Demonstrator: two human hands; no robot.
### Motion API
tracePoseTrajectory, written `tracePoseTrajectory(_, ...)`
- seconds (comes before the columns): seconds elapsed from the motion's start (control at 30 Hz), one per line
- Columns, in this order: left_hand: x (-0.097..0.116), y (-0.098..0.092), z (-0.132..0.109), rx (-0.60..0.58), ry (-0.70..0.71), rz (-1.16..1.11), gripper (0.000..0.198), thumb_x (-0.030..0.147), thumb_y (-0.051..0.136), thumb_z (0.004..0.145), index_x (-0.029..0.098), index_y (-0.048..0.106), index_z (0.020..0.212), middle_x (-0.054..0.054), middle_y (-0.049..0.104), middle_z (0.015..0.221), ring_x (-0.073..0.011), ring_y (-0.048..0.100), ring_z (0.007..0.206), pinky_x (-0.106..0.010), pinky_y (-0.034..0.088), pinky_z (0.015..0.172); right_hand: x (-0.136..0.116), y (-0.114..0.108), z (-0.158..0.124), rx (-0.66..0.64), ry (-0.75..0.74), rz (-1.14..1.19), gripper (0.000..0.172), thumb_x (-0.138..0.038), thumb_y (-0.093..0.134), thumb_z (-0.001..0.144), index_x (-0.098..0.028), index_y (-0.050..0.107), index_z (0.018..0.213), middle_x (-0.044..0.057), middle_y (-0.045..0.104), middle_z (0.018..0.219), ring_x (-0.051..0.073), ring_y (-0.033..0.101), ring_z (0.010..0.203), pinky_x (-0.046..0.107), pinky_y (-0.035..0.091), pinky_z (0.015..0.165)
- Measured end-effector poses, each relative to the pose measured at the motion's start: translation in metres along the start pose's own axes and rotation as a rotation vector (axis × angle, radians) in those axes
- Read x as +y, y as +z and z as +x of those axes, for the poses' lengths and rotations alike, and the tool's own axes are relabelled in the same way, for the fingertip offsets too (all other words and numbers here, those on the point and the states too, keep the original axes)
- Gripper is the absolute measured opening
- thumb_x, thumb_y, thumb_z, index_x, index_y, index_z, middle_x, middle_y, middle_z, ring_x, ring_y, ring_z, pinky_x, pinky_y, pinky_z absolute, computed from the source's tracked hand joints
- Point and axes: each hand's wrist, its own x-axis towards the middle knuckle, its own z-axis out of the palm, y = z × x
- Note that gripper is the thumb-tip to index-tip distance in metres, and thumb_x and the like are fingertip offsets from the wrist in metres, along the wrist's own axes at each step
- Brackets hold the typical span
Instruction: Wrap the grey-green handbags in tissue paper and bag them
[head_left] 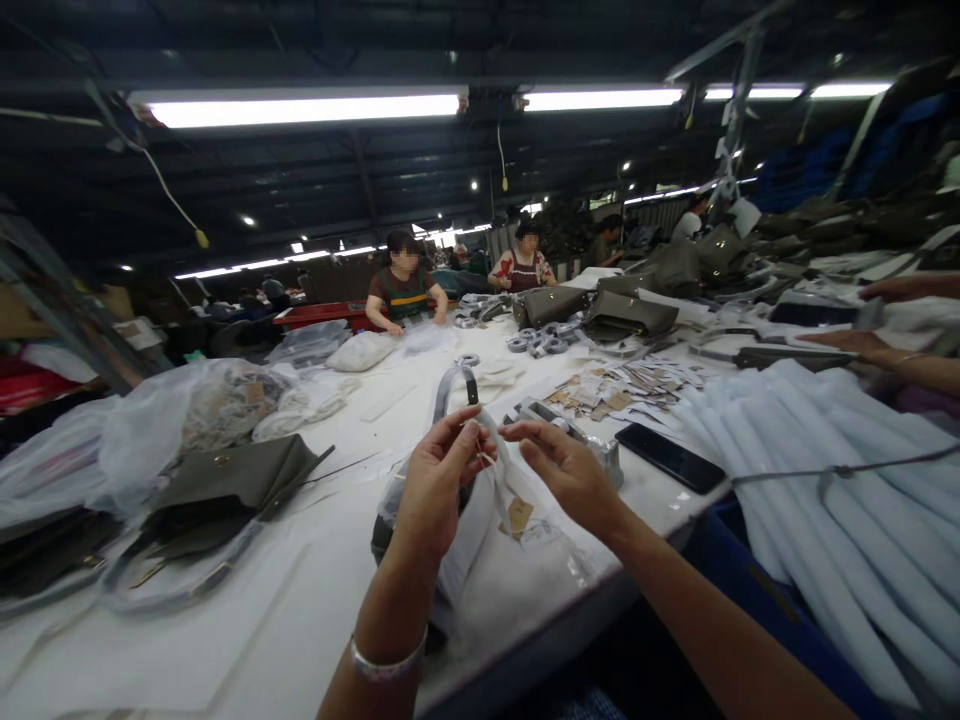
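Observation:
My left hand [435,485] is pinched shut on a thin white string beside the raised handle [448,388] of a dark bag [380,536]. The handle has grey wrapping with a dark part showing at its top. Just right of it, my right hand [566,475] has its fingers stretched out and slightly apart, fingertips near a white wrapped strap. Whether they touch it I cannot tell. Below the hands lie white wrapping [472,535] and a small brown tag [517,517]. My left hand and forearm hide much of the bag.
A phone [670,457] and a pile of tags [622,388] lie to the right. Bundled white foam tubes [817,480] stand at the table's right edge. An olive handbag [229,485] lies left. Two people work across the table; another person's hands [862,345] reach in from the right.

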Motion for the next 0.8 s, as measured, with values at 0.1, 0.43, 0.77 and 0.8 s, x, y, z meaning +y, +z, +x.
tracePoseTrajectory(0.1,-0.001,0.003,-0.013,-0.028,-0.03,-0.021,0.038,0.039,0.077,0.079,0.02,0.069,0.112,-0.001,0.066,0.087,-0.0091,0.062,0.073,-0.017,0.049,0.063,-0.003,0.015,-0.017,-0.121,0.052,0.216,0.048,-0.043,0.064,0.091,-0.029,0.054,0.136,0.007,0.064,0.131,0.024,0.06,0.121,0.038,0.05,0.1)
tracePoseTrajectory(0.43,0.007,0.001,-0.048,-0.168,-0.145,-0.145,0.032,0.036,0.074,0.085,0.019,0.071,0.112,-0.004,0.066,0.098,-0.0006,0.048,0.059,-0.011,0.043,0.057,-0.001,0.023,-0.057,-0.097,0.152,0.296,0.028,-0.046,0.066,0.089,-0.02,0.073,0.1,0.006,0.07,0.106,0.022,0.063,0.102,0.034,0.049,0.092)
tracePoseTrajectory(0.77,0.017,-0.002,-0.044,-0.287,-0.126,0.003,0.043,0.023,0.081,0.077,0.024,0.07,0.118,-0.009,0.072,0.117,-0.0221,0.067,0.108,-0.029,0.053,0.09,0.002,0.049,-0.074,-0.181,0.186,0.624,0.032,-0.034,0.08,0.078,-0.023,0.065,0.104,0.003,0.07,0.094,0.016,0.065,0.077,0.032,0.054,0.074)
tracePoseTrajectory(0.8,0.02,-0.003,-0.041,-0.275,-0.114,0.008,0.039,0.023,0.081,0.077,0.023,0.072,0.115,-0.008,0.074,0.111,-0.0213,0.069,0.103,-0.03,0.054,0.09,0.004,0.049,-0.074,-0.182,0.193,0.636,0.033,-0.032,0.081,0.078,-0.023,0.066,0.106,0.002,0.071,0.09,0.015,0.065,0.075,0.033,0.054,0.074)
